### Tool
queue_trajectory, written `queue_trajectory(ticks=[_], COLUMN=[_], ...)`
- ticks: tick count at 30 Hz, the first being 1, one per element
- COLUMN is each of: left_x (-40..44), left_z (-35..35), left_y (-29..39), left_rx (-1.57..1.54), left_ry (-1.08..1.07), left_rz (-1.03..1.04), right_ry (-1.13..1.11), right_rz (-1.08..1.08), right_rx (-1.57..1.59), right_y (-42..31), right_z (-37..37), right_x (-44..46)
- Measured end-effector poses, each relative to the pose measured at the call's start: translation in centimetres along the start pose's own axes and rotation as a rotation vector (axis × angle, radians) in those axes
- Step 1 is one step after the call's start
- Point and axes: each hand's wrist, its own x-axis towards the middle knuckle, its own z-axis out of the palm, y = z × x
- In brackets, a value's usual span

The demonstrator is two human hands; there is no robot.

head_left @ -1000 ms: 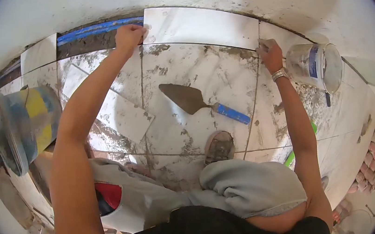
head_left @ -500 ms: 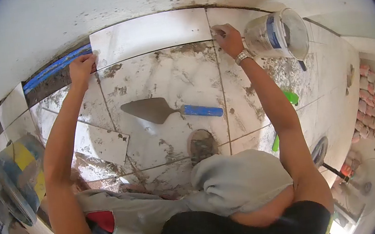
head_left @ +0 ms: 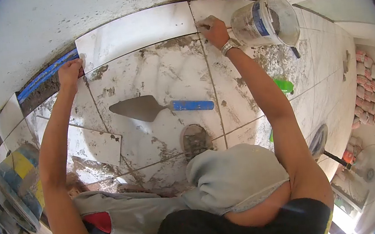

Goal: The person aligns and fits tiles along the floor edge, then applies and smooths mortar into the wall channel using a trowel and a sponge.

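Tile: beyond trowel | left hand: fingers curled at tile's left end, pinch can't be told | right hand: fingers bunched by right end, contact can't be told | judged stiff, brittle, moderately heavy, smooth-faced; best held by both short edges

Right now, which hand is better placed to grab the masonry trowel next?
Likely the right hand, nearer the masonry trowel's blue handle; the left hand is at the white tile's left end, nearer the blade.

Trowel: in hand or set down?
Set down: the trowel lies on the floor, handle ungripped; left hand and right hand are by the long tile.
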Motion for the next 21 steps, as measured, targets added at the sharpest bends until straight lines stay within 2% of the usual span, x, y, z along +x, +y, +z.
queue_trajectory(ticks=[2,6,7,8,9,10,13,15,16,17,18,19,21], left_x=[1.0,0.6,1.1,0.0,-0.3,1.5,-0.9,-3.4,-5.0,-6.5,-8.0,-10.4,-15.3], left_z=[-0.1,0.3,-0.1,-0.1,-0.7,-1.9,-6.5,-10.3,-12.6,-14.8,-16.9,-18.6,-22.0], left_y=[-1.1,-0.8,-1.5,0.1,1.0,0.0,5.9,7.8,7.2,6.7,6.7,7.1,7.4], left_rx=[0.036,0.213,0.19,0.145,0.196,0.039,0.022,0.666,0.679,0.858,1.033,1.043,1.241], left_ry=[0.003,0.119,0.09,0.054,0.034,-0.02,0.037,0.001,0.048,-0.055,-0.169,-0.132,-0.375], left_rz=[0.028,0.074,0.121,0.023,0.035,0.099,0.083,0.426,0.381,0.443,0.509,0.481,0.025], right_ry=[-0.028,-0.031,0.014,0.015,0.018,-0.017,-0.086,-0.14,-0.174,-0.277,-0.482,-0.824,-1.234], right_rz=[0.025,-0.164,-0.104,-0.054,-0.004,0.04,0.008,-0.289,-0.366,-0.402,-0.397,-0.306,-0.323], right_rx=[0.014,-0.108,-0.051,-0.003,0.046,0.079,0.283,0.389,0.472,0.61,0.703,0.801,0.584], right_y=[0.0,1.4,3.1,1.6,0.1,-3.8,-10.2,-14.5,-18.3,-19.9,-22.7,-25.4,-29.3], right_z=[0.0,0.4,1.1,1.5,1.9,-0.3,0.5,1.8,1.7,3.6,3.8,3.3,3.0], right_x=[0.0,0.4,0.3,0.6,0.9,0.4,-0.3,-1.7,-3.0,-4.4,-6.3,-8.0,-10.5])
